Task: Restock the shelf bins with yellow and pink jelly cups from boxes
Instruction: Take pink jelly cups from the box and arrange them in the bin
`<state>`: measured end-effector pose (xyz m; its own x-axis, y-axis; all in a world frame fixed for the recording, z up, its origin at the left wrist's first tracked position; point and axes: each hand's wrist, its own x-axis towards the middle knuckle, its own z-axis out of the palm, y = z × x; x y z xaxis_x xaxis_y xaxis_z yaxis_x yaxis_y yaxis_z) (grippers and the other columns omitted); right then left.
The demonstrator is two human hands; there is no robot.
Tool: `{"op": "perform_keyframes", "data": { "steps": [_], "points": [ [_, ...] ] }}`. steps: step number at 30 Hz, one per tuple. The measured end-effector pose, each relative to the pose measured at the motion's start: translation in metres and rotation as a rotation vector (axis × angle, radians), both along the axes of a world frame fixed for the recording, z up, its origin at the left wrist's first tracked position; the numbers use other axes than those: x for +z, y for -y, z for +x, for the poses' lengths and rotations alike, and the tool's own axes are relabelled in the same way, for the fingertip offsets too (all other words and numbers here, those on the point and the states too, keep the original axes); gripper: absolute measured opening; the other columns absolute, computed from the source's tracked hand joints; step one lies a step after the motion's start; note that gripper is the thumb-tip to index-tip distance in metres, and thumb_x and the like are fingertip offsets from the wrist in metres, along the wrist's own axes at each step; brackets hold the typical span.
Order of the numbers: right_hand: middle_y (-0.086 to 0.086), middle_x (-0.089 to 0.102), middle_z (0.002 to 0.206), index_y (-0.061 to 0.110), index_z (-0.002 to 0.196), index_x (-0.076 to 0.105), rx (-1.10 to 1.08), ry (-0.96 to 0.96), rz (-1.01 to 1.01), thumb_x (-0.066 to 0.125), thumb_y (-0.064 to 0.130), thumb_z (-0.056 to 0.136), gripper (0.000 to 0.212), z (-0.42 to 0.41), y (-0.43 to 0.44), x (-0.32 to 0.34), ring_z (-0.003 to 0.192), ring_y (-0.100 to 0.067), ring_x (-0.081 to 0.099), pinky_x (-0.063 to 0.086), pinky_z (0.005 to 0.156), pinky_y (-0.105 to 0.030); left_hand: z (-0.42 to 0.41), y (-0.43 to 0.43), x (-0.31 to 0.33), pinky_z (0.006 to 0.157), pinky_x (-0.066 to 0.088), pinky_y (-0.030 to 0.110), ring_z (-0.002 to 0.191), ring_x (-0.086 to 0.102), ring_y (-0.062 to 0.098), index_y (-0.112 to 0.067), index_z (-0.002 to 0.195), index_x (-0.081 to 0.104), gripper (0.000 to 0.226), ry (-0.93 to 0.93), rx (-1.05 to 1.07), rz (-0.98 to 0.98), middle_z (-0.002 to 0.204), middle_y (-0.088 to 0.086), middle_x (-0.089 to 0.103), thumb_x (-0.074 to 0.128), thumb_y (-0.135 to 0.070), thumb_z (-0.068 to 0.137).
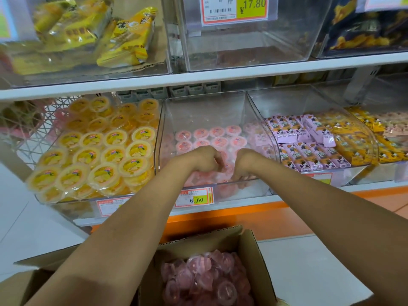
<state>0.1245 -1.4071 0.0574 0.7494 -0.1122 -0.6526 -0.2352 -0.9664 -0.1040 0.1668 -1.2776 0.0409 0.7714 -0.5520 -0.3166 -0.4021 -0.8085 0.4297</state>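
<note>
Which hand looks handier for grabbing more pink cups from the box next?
Probably the right hand, by a small margin. Both hands are in the middle bin among pink cups, but the cardboard box sits below, slightly toward the right forearm. The left hand would cross over.

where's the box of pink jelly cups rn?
In the head view the open cardboard box sits bottom centre, on the floor below the shelf, between the person's forearms and under the middle bin.
</note>
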Motion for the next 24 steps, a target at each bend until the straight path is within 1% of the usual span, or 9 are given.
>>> {"op": "perform_keyframes", "data": {
  "steps": [2, 5, 8, 11, 15, 18, 20, 23, 24],
  "points": [
    [0.005, 0.059, 0.052, 0.015, 0.064, 0.056, 0.015, 0.175, -0.033, 0.073, 0.033, 0.081, 0.030, -0.012, -0.002, 0.008, 0.051, -0.009, 0.055, 0.045, 0.057, -0.024, -0.011, -0.007, 0.008, 0.083, 0.047, 0.022, 0.092, 0.062, 0.017, -0.012, 0.096, 0.073, 0.016, 0.138, 0.052, -0.079, 0.102, 0.003, 0.071, 0.064, -0.020, 0.086],
    [-0.002, 0.048, 0.064, 0.011, 0.062, 0.046, 0.065, 0.552, -0.034, 0.074, 0.032, 0.079, 0.038, -0.049, -0.002, 0.029, 0.074, -0.025, 0.059, 0.038, 0.062, -0.027, -0.049, -0.036, 0.026, 0.065, 0.042, 0.022, 0.070, 0.058, 0.013, -0.008, 0.072, 0.068, 0.019, 0.312, 0.197, -0.377, 0.076, 0.005, 0.068, 0.065, -0.020, 0.087],
    [-0.008, 0.058, 0.078, 0.013, 0.067, 0.048, 0.147, 0.670, 0.040, 0.071, 0.035, 0.081, 0.035, -0.097, -0.008, 0.045, 0.083, -0.027, 0.055, 0.039, 0.065, -0.029, -0.110, -0.073, 0.035, 0.050, 0.033, 0.023, 0.049, 0.041, 0.010, -0.014, 0.051, 0.048, 0.045, 0.198, 0.294, -0.621, 0.050, 0.001, 0.048, 0.063, -0.030, 0.090],
    [-0.006, 0.060, 0.081, 0.015, 0.068, 0.045, 0.135, 0.837, 0.151, 0.069, 0.032, 0.082, 0.033, -0.127, -0.013, 0.046, 0.082, -0.026, 0.055, 0.047, 0.072, -0.036, -0.159, -0.100, 0.007, 0.044, 0.029, 0.017, 0.042, 0.034, 0.007, -0.015, 0.045, 0.040, 0.052, 0.081, 0.446, -0.735, 0.041, -0.008, 0.037, 0.061, -0.027, 0.091],
    [0.000, 0.059, 0.073, 0.016, 0.070, 0.058, 0.254, 0.458, 0.249, 0.074, 0.038, 0.077, 0.028, -0.143, -0.025, 0.006, 0.075, -0.019, 0.055, 0.042, 0.064, -0.031, -0.188, -0.115, -0.067, 0.049, 0.039, 0.018, 0.044, 0.049, 0.005, -0.016, 0.059, 0.057, 0.034, -0.179, 0.551, -0.485, 0.053, -0.004, 0.057, 0.062, -0.032, 0.089],
    [-0.001, 0.066, 0.089, 0.013, 0.088, 0.065, 0.409, 0.144, 0.265, 0.074, 0.035, 0.079, 0.025, -0.145, -0.042, -0.057, 0.081, -0.017, 0.057, 0.040, 0.061, -0.028, -0.188, -0.114, -0.136, 0.066, 0.049, 0.022, 0.074, 0.063, 0.010, -0.017, 0.088, 0.070, 0.015, -0.391, 0.524, -0.186, 0.084, -0.002, 0.069, 0.064, -0.032, 0.088],
    [-0.006, 0.064, 0.097, 0.007, 0.102, 0.065, 0.431, -0.052, 0.230, 0.072, 0.030, 0.082, 0.032, -0.141, -0.051, -0.105, 0.082, -0.017, 0.054, 0.037, 0.058, -0.026, -0.186, -0.109, -0.169, 0.079, 0.048, 0.028, 0.095, 0.063, 0.017, -0.018, 0.107, 0.070, 0.022, -0.431, 0.463, -0.023, 0.111, 0.001, 0.067, 0.061, -0.025, 0.089],
    [-0.008, 0.058, 0.086, 0.007, 0.091, 0.064, 0.465, -0.210, 0.134, 0.073, 0.032, 0.081, 0.028, -0.140, -0.059, -0.167, 0.073, -0.020, 0.050, 0.037, 0.058, -0.027, -0.191, -0.100, -0.196, 0.091, 0.045, 0.031, 0.114, 0.056, 0.027, -0.007, 0.126, 0.058, 0.034, -0.474, 0.424, 0.096, 0.130, 0.010, 0.057, 0.052, -0.014, 0.094],
    [-0.008, 0.059, 0.093, 0.010, 0.094, 0.065, 0.478, -0.224, 0.122, 0.073, 0.035, 0.080, 0.030, -0.141, -0.060, -0.185, 0.078, -0.022, 0.054, 0.041, 0.063, -0.027, -0.194, -0.098, -0.204, 0.093, 0.043, 0.031, 0.118, 0.053, 0.029, -0.004, 0.127, 0.056, 0.034, -0.493, 0.437, 0.070, 0.132, 0.011, 0.054, 0.051, -0.012, 0.094]
  ]
}}
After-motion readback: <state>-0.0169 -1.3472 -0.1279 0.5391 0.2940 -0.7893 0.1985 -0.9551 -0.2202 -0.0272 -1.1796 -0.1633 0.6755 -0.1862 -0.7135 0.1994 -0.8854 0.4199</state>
